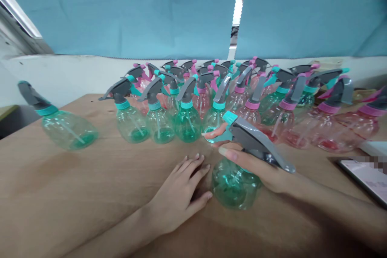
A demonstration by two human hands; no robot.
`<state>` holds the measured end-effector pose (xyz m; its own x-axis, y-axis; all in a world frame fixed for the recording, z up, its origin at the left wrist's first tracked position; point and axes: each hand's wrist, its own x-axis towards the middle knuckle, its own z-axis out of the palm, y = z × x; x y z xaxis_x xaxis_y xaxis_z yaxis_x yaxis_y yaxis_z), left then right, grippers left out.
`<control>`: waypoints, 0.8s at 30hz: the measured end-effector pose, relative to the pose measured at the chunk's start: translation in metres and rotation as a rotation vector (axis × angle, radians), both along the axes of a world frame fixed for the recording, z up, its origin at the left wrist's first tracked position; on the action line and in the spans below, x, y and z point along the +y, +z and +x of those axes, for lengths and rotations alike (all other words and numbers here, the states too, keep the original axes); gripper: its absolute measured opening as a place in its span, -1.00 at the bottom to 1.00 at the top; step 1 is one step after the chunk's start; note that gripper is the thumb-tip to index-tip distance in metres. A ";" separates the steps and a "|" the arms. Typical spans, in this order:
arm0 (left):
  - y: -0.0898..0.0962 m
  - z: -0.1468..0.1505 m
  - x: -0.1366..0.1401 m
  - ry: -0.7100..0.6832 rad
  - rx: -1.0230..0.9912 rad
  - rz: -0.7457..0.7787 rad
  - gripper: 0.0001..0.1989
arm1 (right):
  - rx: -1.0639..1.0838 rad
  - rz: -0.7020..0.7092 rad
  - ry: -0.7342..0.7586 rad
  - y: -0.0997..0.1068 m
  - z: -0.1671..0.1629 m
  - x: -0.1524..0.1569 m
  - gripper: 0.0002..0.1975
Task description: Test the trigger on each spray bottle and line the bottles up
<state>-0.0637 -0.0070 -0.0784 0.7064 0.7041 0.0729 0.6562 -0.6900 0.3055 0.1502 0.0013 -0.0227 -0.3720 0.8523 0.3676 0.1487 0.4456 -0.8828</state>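
Note:
My right hand is closed around the neck and trigger of a green spray bottle with a grey spray head and a turquoise nozzle. Its base is toward me and the bottle looks tilted. Just left of it, my left hand lies palm down on the wooden table, fingers spread and holding nothing. Beyond both hands, a green bottle stands in the front row of several green and pink spray bottles. Part of the right hand's grip is hidden behind the spray head.
A separate green spray bottle stands at the left of the table. Pink spray bottles fill the right side of the group. A phone lies at the right edge. Behind the table hangs a blue curtain.

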 end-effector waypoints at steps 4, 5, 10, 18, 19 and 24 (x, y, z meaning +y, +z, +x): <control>0.000 0.000 0.000 -0.003 0.007 -0.001 -0.51 | 0.038 -0.092 0.061 -0.003 0.002 0.002 -0.76; 0.001 0.000 0.000 -0.003 0.011 -0.001 -0.51 | 0.043 -0.091 0.063 -0.004 0.002 0.002 -0.76; 0.000 0.001 0.000 -0.005 0.012 0.005 -0.50 | 0.029 -0.068 0.048 -0.010 0.004 0.004 -0.77; -0.001 0.000 0.002 -0.009 0.025 0.010 -0.50 | 0.015 -0.055 0.037 -0.007 0.003 0.003 -0.75; -0.001 0.000 0.001 -0.010 0.025 0.010 -0.50 | 0.016 -0.057 0.039 -0.007 0.003 0.003 -0.75; -0.001 0.000 0.001 -0.005 0.007 0.015 -0.50 | -0.001 -0.040 0.033 -0.010 0.004 0.004 -0.74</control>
<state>-0.0636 -0.0065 -0.0797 0.7102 0.6996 0.0783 0.6549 -0.6974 0.2910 0.1546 0.0051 -0.0331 -0.4003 0.8538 0.3328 0.1357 0.4144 -0.8999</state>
